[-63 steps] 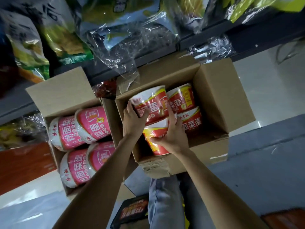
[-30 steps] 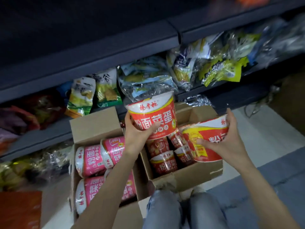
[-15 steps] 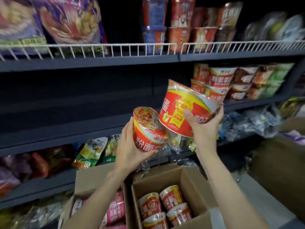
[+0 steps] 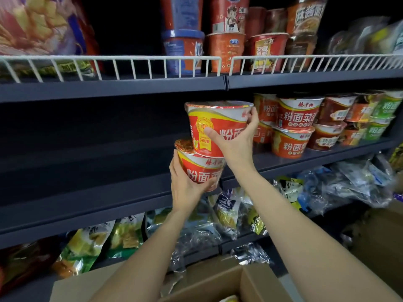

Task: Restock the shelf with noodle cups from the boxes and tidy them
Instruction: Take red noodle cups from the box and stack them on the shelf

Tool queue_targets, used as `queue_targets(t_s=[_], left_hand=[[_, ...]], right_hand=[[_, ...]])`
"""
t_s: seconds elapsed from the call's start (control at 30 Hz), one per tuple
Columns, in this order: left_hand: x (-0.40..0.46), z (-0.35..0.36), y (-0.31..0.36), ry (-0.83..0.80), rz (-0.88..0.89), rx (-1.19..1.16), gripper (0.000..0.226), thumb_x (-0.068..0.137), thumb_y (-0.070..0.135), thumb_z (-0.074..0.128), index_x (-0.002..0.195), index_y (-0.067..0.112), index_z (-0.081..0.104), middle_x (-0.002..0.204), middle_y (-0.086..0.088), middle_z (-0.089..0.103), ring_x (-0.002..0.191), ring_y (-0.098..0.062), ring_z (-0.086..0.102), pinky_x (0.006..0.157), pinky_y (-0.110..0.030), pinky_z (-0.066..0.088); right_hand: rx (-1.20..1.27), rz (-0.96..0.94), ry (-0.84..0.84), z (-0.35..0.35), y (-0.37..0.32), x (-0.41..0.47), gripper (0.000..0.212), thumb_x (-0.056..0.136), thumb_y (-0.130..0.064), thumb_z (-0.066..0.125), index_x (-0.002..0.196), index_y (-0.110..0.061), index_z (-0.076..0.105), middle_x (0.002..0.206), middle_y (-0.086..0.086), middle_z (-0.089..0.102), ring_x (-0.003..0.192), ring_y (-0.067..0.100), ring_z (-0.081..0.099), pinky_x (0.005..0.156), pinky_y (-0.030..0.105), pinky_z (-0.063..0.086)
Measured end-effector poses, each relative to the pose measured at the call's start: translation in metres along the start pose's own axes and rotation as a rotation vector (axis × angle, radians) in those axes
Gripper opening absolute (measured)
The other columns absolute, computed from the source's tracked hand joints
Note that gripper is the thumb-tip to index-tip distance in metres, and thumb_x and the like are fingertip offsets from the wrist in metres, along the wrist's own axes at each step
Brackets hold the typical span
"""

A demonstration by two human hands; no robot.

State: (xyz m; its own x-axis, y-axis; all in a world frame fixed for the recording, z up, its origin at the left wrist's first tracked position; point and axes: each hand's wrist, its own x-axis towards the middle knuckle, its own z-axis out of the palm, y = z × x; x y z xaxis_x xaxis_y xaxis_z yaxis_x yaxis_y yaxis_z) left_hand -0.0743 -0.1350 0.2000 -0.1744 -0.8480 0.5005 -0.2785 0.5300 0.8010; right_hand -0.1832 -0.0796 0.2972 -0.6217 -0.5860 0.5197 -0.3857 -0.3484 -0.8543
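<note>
Before the front edge of the middle shelf [image 4: 130, 182], near its middle: two red noodle cups raised upright, one in each hand. Left hand [image 4: 185, 186] wrapped around the lower cup [image 4: 202, 168] from below and behind, thumb on the left wall, fingers curled under the base. Right hand [image 4: 235, 140] grasping the upper cup [image 4: 209, 127], thumb pressed flat on the yellow label, fingers curled round the right side up by the rim. Upper cup set just above and slightly right of the lower one, its base overlapping the lower lid; touching or merely close, cannot tell. Both held out over the shelf's front edge, not resting on it. Bare dark board to the left of the cups. Toward the right end of the same shelf: stocked cups [image 4: 294, 127] in two tiers, red ones nearest the hands, then brown, orange and green further right. Higher up, behind a white wire rail [image 4: 109, 62] along the edge of the top shelf [image 4: 130, 88]: tall red and blue tubs [image 4: 224, 40], with a large snack bag [image 4: 37, 29] at the left end. Below the middle shelf: crumpled packets [image 4: 218, 214] in clear and yellow-green wrap. At the bottom of the view: an open cardboard box [image 4: 229, 282], another box edge [image 4: 379, 236] at the right.
</note>
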Motion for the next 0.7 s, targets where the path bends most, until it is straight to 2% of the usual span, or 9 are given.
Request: queue_targets(t_s=[0.13, 0.23, 0.3, 0.4, 0.5, 0.6, 0.67, 0.7], left_hand=[[0.034, 0.022, -0.026, -0.042, -0.032, 0.021, 0.13, 0.053, 0.066, 0.079, 0.149, 0.03, -0.001, 0.152, 0.002, 0.024, 0.134, -0.018, 0.034, 0.104, -0.039, 0.037], [0.064, 0.032, -0.038, -0.065, -0.104, 0.283, 0.128, 0.057, 0.068, 0.074, 0.15, 0.023, -0.002, 0.152, -0.008, 0.018, 0.137, -0.03, 0.021, 0.108, -0.047, 0.028], [0.083, 0.038, -0.04, -0.121, -0.199, 0.396, 0.125, 0.06, 0.069, 0.071, 0.15, 0.026, -0.005, 0.151, -0.014, 0.017, 0.133, -0.039, 0.028, 0.105, -0.049, 0.032], [0.107, 0.051, -0.041, -0.159, -0.261, 0.367, 0.122, 0.067, 0.059, 0.074, 0.15, 0.028, -0.009, 0.149, -0.014, 0.024, 0.124, -0.04, 0.045, 0.095, -0.045, 0.042], [0.127, 0.068, -0.041, -0.134, -0.266, 0.266, 0.115, 0.07, 0.049, 0.076, 0.15, 0.028, -0.005, 0.145, -0.011, 0.035, 0.125, -0.035, 0.045, 0.098, -0.041, 0.039], [0.142, 0.088, -0.036, -0.085, -0.295, 0.214, 0.103, 0.073, 0.041, 0.075, 0.148, 0.021, 0.007, 0.142, -0.011, 0.034, 0.123, -0.035, 0.046, 0.096, -0.04, 0.04], [0.151, 0.099, -0.033, -0.049, -0.305, 0.215, 0.088, 0.078, 0.037, 0.071, 0.143, 0.017, 0.015, 0.139, -0.011, 0.033, 0.119, -0.036, 0.049, 0.091, -0.04, 0.041], [0.154, 0.103, -0.034, -0.038, -0.302, 0.202, 0.082, 0.08, 0.036, 0.068, 0.142, 0.017, 0.017, 0.138, -0.012, 0.034, 0.117, -0.037, 0.05, 0.09, -0.039, 0.042]], right_hand=[[-0.084, 0.058, -0.047, 0.015, 0.03, 0.038, 0.123, 0.062, -0.052, 0.082, 0.149, -0.029, -0.002, 0.151, 0.004, 0.025, 0.137, 0.023, 0.028, 0.109, 0.051, 0.034], [-0.137, 0.01, -0.101, 0.025, 0.046, 0.056, 0.127, 0.06, -0.051, 0.083, 0.149, -0.028, -0.004, 0.152, 0.004, 0.022, 0.137, 0.023, 0.029, 0.109, 0.052, 0.035], [-0.242, -0.048, -0.136, 0.035, 0.058, 0.066, 0.127, 0.064, -0.041, 0.084, 0.15, -0.022, -0.008, 0.154, 0.007, 0.016, 0.14, 0.025, 0.023, 0.112, 0.051, 0.031], [-0.443, -0.073, -0.162, 0.04, 0.073, 0.082, 0.12, 0.074, -0.034, 0.079, 0.151, -0.021, -0.013, 0.153, 0.014, 0.011, 0.139, 0.032, 0.018, 0.108, 0.046, 0.029], [-0.553, -0.177, -0.101, 0.039, 0.087, 0.086, 0.095, 0.084, -0.024, 0.069, 0.152, -0.018, 0.002, 0.143, 0.015, 0.026, 0.131, 0.029, 0.03, 0.101, 0.038, 0.036], [-0.618, -0.414, -0.086, 0.039, 0.106, 0.085, 0.067, 0.087, -0.016, 0.063, 0.144, -0.012, 0.028, 0.137, 0.014, 0.038, 0.123, 0.028, 0.043, 0.097, 0.043, 0.045], [-0.792, -0.489, -0.202, 0.04, 0.124, 0.092, 0.065, 0.087, -0.021, 0.061, 0.144, -0.015, 0.031, 0.148, 0.014, 0.028, 0.127, 0.033, 0.041, 0.097, 0.049, 0.045], [-0.86, -0.463, -0.263, 0.04, 0.134, 0.099, 0.066, 0.088, -0.025, 0.06, 0.146, -0.018, 0.028, 0.154, 0.012, 0.019, 0.132, 0.033, 0.035, 0.1, 0.051, 0.042]])
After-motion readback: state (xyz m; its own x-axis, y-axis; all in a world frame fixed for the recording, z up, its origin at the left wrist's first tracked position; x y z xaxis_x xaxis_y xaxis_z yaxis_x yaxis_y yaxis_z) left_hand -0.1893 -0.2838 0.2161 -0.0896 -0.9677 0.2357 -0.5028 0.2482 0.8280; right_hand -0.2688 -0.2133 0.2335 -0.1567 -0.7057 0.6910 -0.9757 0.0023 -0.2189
